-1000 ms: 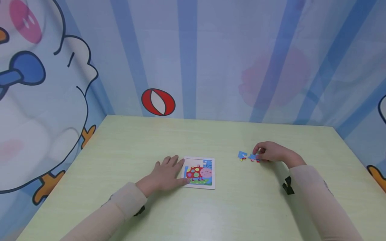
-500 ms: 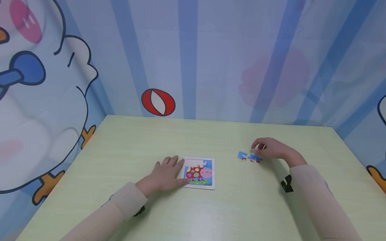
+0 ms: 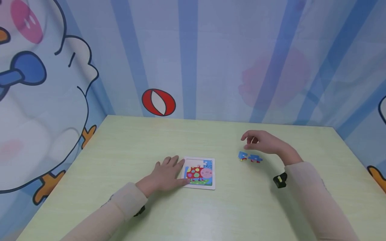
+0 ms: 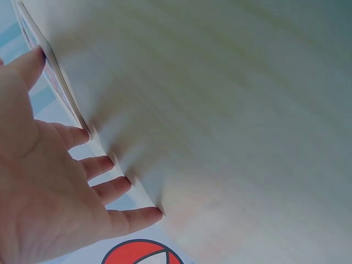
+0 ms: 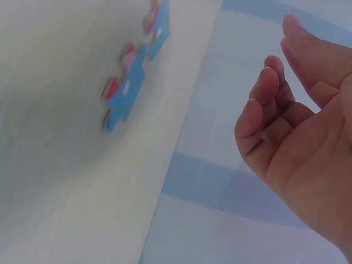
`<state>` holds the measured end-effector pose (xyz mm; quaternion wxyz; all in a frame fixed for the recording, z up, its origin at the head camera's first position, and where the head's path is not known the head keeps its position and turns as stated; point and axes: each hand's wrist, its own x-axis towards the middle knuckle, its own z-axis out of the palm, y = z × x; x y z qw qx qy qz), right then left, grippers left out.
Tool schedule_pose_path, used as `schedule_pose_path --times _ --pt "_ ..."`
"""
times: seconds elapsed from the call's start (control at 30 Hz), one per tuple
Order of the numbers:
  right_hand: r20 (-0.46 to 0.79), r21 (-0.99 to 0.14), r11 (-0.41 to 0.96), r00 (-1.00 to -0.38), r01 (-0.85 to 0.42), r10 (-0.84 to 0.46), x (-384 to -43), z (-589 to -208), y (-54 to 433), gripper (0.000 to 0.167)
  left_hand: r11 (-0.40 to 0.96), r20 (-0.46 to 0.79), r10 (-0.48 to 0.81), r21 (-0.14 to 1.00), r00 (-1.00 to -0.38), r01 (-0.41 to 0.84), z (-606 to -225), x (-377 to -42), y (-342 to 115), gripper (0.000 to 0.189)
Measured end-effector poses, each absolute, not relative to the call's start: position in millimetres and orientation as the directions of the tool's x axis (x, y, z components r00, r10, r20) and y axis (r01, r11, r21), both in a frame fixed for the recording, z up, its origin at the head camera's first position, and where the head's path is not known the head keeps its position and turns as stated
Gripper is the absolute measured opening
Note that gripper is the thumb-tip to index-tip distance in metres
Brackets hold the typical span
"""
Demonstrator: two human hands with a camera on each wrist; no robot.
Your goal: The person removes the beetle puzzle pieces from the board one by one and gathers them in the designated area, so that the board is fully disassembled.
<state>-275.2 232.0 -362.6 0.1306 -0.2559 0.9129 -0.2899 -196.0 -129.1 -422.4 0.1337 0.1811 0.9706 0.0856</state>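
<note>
A small puzzle board (image 3: 213, 174) with a white rim shows a spotted red ladybug with a pink face; its upper left part is pale and bare. Spread fingers of my left hand (image 3: 163, 175) rest at its left side, with the thumb on the lower left corner. In the left wrist view, thumb and forefinger touch the board's edge (image 4: 66, 93). Two blue jigsaw pieces, a left one (image 3: 242, 155) and a right one (image 3: 255, 158), lie side by side on the table. Just above them hovers my right hand (image 3: 266, 142), its fingers loosely bent and nothing between them.
The pale green table (image 3: 144, 137) ends at a cloth backdrop (image 3: 211, 67) with blue stripes and cartoon prints, including a red and white ball (image 3: 158, 102). A dark strap part (image 3: 280, 180) hangs below the right wrist.
My right hand has let go of the right jigsaw piece, then risen and shifted left above the pieces. The left hand and the board have stayed in place.
</note>
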Motion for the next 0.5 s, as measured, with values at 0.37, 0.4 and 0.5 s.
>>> schedule_pose_path --times 0.37,0.4,0.5 --pt "-0.132 -0.620 0.679 -0.801 -0.393 -0.584 -267 -363 187 0.030 0.918 -0.227 0.377 0.220 -0.898 0.330 -423 -197 -129 0.082" --pt "-0.137 -0.623 0.675 -0.795 -0.395 -0.591 -266 -364 183 0.029 0.919 -0.227 0.376 0.218 -0.898 0.330 -423 -197 -129 0.082" --pt "-0.150 -0.634 0.661 -0.775 -0.401 -0.614 -263 -363 170 0.029 0.920 -0.230 0.374 0.214 -0.898 0.328 -423 -197 -129 0.083"
